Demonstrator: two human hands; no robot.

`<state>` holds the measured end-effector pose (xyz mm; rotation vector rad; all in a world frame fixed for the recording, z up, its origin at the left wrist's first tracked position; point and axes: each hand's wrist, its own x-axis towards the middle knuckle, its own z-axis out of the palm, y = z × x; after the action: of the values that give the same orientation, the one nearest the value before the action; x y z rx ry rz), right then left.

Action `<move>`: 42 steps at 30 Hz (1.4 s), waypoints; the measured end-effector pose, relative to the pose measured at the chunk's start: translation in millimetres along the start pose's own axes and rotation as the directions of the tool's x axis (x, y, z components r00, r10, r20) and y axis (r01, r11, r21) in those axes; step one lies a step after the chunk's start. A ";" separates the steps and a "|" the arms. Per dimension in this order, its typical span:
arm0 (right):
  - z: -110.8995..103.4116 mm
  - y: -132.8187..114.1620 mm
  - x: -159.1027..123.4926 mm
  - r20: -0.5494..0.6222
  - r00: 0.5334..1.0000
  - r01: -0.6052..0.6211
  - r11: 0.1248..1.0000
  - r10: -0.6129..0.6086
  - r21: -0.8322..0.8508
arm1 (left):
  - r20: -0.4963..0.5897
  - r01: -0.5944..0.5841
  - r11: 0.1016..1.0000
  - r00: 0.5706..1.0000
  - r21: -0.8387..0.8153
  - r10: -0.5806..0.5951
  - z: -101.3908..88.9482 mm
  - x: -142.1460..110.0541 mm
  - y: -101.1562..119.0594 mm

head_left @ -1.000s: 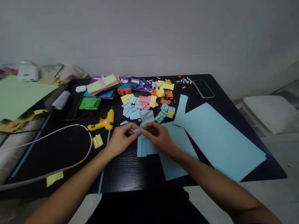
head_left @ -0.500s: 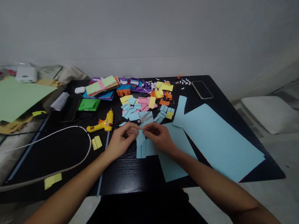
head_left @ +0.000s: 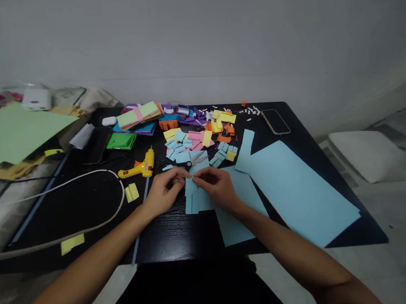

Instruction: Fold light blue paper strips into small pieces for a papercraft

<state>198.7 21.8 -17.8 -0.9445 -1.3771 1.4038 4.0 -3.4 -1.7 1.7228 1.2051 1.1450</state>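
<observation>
Between the fingertips of both hands is a small piece of light-blue paper (head_left: 191, 185), held just above the table. My left hand (head_left: 167, 189) is closed, thumb and forefinger meeting at the paper's upper left. From the other side, my right hand (head_left: 217, 187) pinches its upper right edge. Below them lies a folded light-blue paper piece (head_left: 192, 204). Scissors (head_left: 197, 160) with parted blades rest just beyond the hands on blue paper. Light-blue sheets (head_left: 242, 211) lie under and beside my right wrist.
A yellow glue gun (head_left: 142, 166) lies left of my left hand, near a white cable (head_left: 120, 197). Folded coloured paper pieces (head_left: 197, 140) are heaped beyond the scissors. A phone (head_left: 275, 122) lies at the back right, and a large blue sheet stack (head_left: 301, 192) on the right.
The piece between my fingertips has tilted slightly and lies flatter against the paper below. Both hands stay in nearly the same place.
</observation>
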 end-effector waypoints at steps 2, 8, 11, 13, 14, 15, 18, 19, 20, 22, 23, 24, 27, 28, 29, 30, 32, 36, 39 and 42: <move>0.4 3.3 0.3 -0.013 1.000 0.009 1.000 -0.008 0.027 | -0.026 0.006 0.999 1.000 -0.034 -0.007 0.9 0.1 -0.3; 1.2 7.5 -0.6 -0.027 1.000 0.013 0.999 -0.012 0.051 | -0.031 0.007 0.996 0.999 0.084 -0.004 3.3 2.1 0.1; 1.1 6.3 -0.6 -0.001 1.000 -0.003 1.000 0.003 0.027 | -0.023 -0.053 0.988 0.998 0.144 0.057 1.5 2.4 -0.1; 0.5 5.4 0.0 0.028 1.000 -0.005 1.000 0.005 -0.012 | -0.021 -0.077 0.984 0.996 0.163 0.081 0.3 2.6 -1.0; 0.1 5.1 0.3 0.038 0.999 0.000 0.999 0.002 -0.034 | -0.019 -0.082 0.983 0.996 0.167 0.087 -0.2 2.7 -1.5; -0.3 4.8 0.6 0.043 0.999 0.008 0.999 -0.006 -0.051 | -0.017 -0.085 0.982 0.996 0.168 0.089 -0.4 2.7 -2.0; -1.0 3.5 0.9 0.040 0.999 0.024 0.997 -0.021 -0.071 | -0.009 -0.080 0.983 0.997 0.164 0.083 0.2 2.6 -3.2; -1.0 2.9 0.9 0.035 0.999 0.026 0.997 -0.024 -0.072 | -0.007 -0.071 0.985 0.997 0.156 0.073 0.9 2.5 -3.3; -0.9 2.3 1.0 0.029 0.999 0.027 0.997 -0.025 -0.071 | -0.008 -0.054 0.989 0.998 0.139 0.056 1.9 2.2 -3.5; -0.6 1.3 1.3 0.011 1.000 0.026 0.998 -0.026 -0.061 | -0.012 0.001 0.997 1.000 0.079 0.000 4.0 1.6 -3.7; -0.5 1.1 1.6 -0.003 1.000 0.028 0.998 -0.028 -0.050 | -0.009 0.034 0.998 0.999 0.047 -0.033 5.0 1.3 -3.8; -0.3 1.1 2.0 -0.015 0.999 0.028 0.999 -0.029 -0.034 | 0.001 0.065 0.997 0.998 0.028 -0.065 5.8 1.0 -3.9; 0.2 2.5 3.0 -0.037 0.999 0.010 1.000 -0.009 0.025 | 0.036 0.125 0.990 0.991 0.065 -0.128 6.0 0.6 -4.5; 0.4 3.2 3.2 -0.039 0.999 0.000 0.999 0.002 0.051 | 0.036 0.140 0.987 0.989 0.080 -0.143 5.4 0.7 -4.6; 0.5 3.9 3.4 -0.040 0.999 -0.010 0.997 0.014 0.077 | 0.029 0.155 0.985 0.987 0.081 -0.158 4.7 0.9 -4.7; 0.6 4.4 3.5 -0.037 0.999 -0.022 0.995 0.026 0.101 | 0.016 0.171 0.983 0.985 0.064 -0.172 3.9 1.2 -4.6; 0.5 5.2 3.6 -0.018 0.999 -0.044 0.992 0.047 0.119 | -0.011 0.195 0.981 0.981 -0.005 -0.195 2.9 2.0 -4.2; -0.4 5.1 3.9 0.070 0.994 -0.082 0.995 0.078 0.053 | -0.055 0.189 0.966 0.978 -0.174 -0.201 4.2 4.3 -2.6; -0.3 4.7 4.5 0.086 0.990 -0.119 0.990 0.112 0.071 | -0.096 0.171 0.952 0.975 -0.253 -0.201 6.8 5.3 -1.8; 0.0 4.2 5.4 0.093 0.987 -0.144 0.982 0.133 0.119 | -0.115 0.156 0.941 0.974 -0.299 -0.198 8.6 5.5 -0.8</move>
<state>196.8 27.1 -21.5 -0.9217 -1.2879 1.6330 12.8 1.5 -3.9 1.3053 1.1850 1.2810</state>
